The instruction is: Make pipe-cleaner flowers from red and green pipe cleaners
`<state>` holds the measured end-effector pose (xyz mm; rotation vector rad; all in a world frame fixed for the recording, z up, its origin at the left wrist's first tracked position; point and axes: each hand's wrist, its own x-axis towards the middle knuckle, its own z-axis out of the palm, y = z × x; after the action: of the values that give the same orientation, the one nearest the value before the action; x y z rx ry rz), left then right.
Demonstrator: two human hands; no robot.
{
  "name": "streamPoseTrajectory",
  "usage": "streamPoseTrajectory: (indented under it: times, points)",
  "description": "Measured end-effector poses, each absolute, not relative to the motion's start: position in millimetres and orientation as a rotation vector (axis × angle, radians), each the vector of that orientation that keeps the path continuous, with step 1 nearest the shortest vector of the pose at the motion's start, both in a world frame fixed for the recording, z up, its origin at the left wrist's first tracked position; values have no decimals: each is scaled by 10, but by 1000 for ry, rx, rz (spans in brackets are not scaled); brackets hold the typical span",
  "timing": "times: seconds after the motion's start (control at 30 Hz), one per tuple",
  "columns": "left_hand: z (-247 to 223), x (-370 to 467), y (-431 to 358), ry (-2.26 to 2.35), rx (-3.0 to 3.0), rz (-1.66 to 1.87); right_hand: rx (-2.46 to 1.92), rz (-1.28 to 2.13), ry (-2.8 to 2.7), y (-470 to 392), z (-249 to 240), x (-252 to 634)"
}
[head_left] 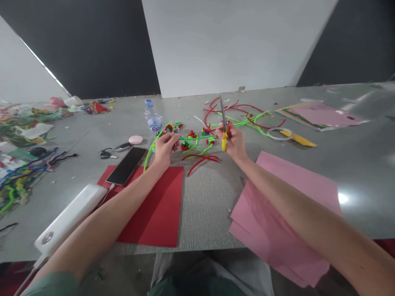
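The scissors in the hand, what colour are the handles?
Yellow. The scissors in the right hand show yellow handles in the head view.

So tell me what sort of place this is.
Probably a craft worktable in a studio or workshop. Pipe cleaners lie across the grey table, with pink paper sheets and a tape roll. The right hand holds scissors; the left hand holds a green stem.

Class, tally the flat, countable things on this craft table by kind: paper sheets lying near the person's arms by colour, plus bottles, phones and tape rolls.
Red sheet: 1
Pink stack: 1
Bottle: 1
Phone: 1
Tape roll: 1
Total: 5
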<state>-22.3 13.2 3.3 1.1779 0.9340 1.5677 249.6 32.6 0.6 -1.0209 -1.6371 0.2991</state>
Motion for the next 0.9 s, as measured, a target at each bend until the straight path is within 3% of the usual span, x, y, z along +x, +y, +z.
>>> streamPoseTrajectory:
  times: [0.53, 0.9]
  points:
    - [-2, -168, 35, 896, 1423, 1307, -742, -3, -2135, 115, 77, 2280]
    - [-68, -259, 188, 1035, 1381, 1564, -742, -400, -2265, 86, 62, 2299]
